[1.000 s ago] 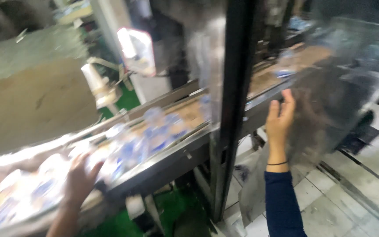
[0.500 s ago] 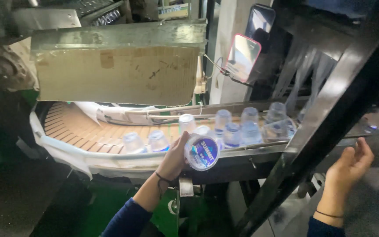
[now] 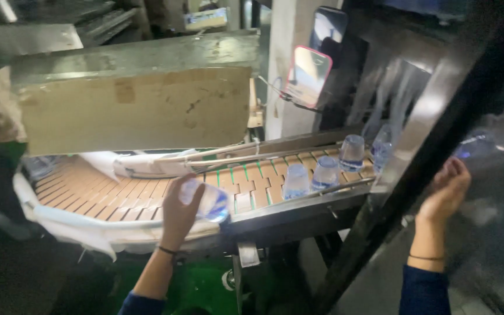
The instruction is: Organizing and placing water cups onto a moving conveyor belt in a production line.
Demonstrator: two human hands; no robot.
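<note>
Left hand (image 3: 179,213) clenched around a small clear cup (image 3: 205,201), sealed, liquid inside, held on its side at the conveyor's (image 3: 118,192) near edge. Judging: light, thin-walled, slick, dents if squeezed; grip the sidewall near the rim, not the foil. Right hand (image 3: 447,189) is at 3 o'clock, past the black post (image 3: 415,175), fingers (image 3: 459,169) loosely curled, holding nothing I can see. Four more cups (image 3: 325,172) stand at 2 o'clock on the belt. Versus 0.5 s ago: cup has turned, lid no longer faces me, and sits lower.

Bottling factory; conveyor belt (image 3: 118,195), sealed water cups (image 3: 296,181)
</note>
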